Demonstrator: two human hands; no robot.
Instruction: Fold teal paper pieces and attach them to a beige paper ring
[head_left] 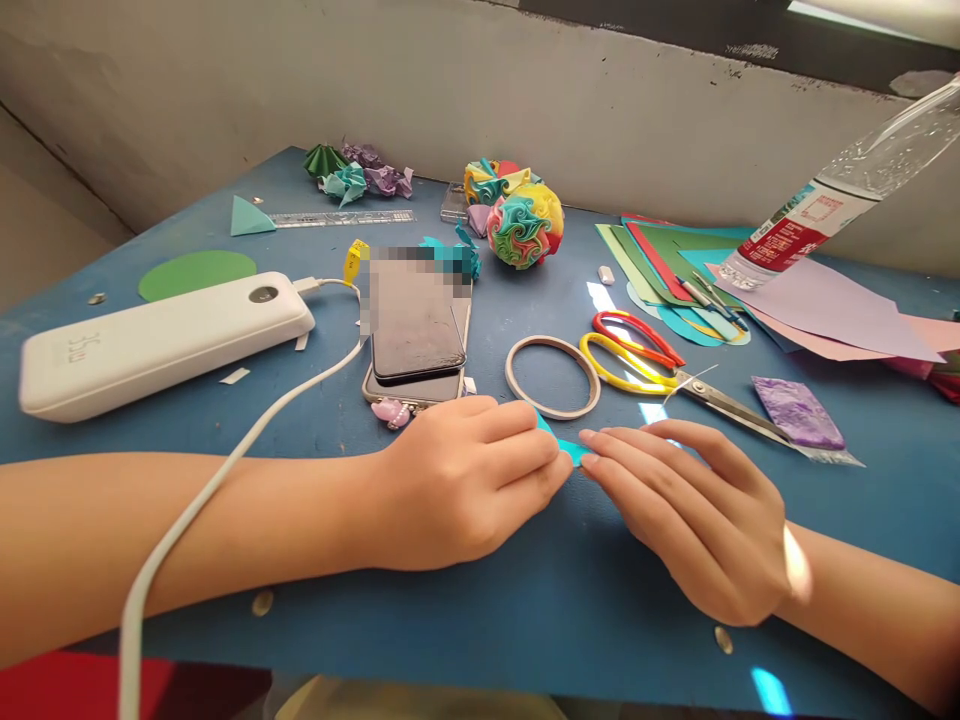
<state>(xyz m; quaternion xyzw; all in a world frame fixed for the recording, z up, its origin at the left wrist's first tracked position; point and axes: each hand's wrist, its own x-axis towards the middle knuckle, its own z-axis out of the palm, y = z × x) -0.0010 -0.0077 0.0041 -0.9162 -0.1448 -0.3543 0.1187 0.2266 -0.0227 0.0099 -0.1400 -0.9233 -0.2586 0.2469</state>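
Note:
A small piece of turquoise paper (574, 452) shows between my two hands, low over the blue table (480, 640). My left hand (476, 483) is closed on its left part, with the fingers curled. My right hand (694, 510) pinches the right end with its fingertips, the fingers long and close together. Most of the paper is hidden by the fingers. Just beyond the hands lies a roll of tape (512, 385). To its right rest scissors (731, 408) with red and yellow handles.
Two stacked phones (416, 330) and a white power bank (165, 345) with its cable are at the left. Curled-paper balls (525, 228) stand behind. Coloured sheets (832, 300), a tilted water bottle (810, 215) and a purple packet (799, 413) are at the right.

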